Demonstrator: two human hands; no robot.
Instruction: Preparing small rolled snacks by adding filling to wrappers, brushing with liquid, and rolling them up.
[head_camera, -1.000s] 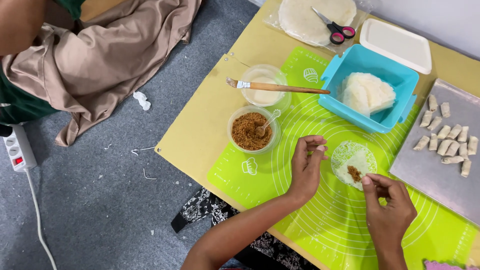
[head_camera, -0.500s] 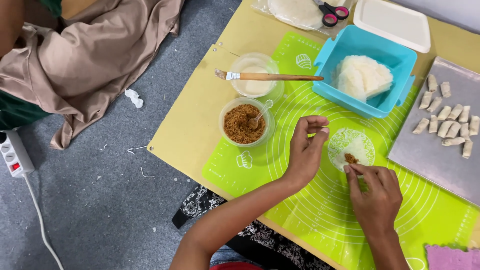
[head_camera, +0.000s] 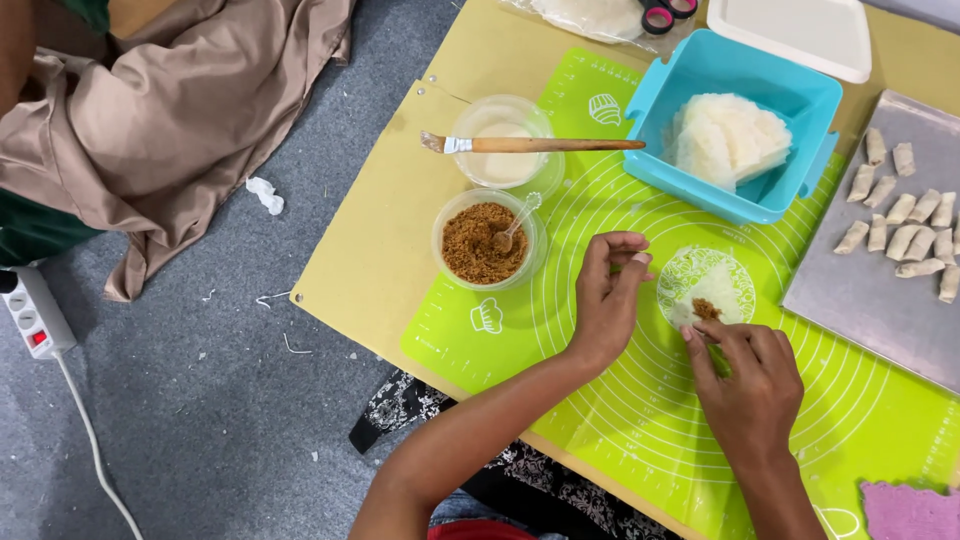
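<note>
A thin round white wrapper (head_camera: 715, 275) lies on the green silicone mat (head_camera: 620, 400), with a dab of brown filling (head_camera: 706, 309) at its near edge. My right hand (head_camera: 745, 385) pinches that near edge beside the filling. My left hand (head_camera: 610, 300) hovers just left of the wrapper. Its fingers are curled together and I see nothing in them. To the left of it stands a clear bowl of brown crumbly filling (head_camera: 485, 243) with a small spoon (head_camera: 515, 225) in it.
A brush (head_camera: 540, 145) rests across a bowl of white paste (head_camera: 503, 160). A blue tub (head_camera: 650, 110) holds stacked wrappers (head_camera: 730, 140). Several finished rolls (head_camera: 905, 220) lie on a grey tray (head_camera: 850, 310) at right. White lid (head_camera: 800, 30), scissors (head_camera: 668, 12), brown cloth (head_camera: 170, 110), power strip (head_camera: 28, 320).
My right hand has drawn in to the wrapper's near edge and pinched it by the filling. My left hand has stayed beside the wrapper, fingers closing together.
</note>
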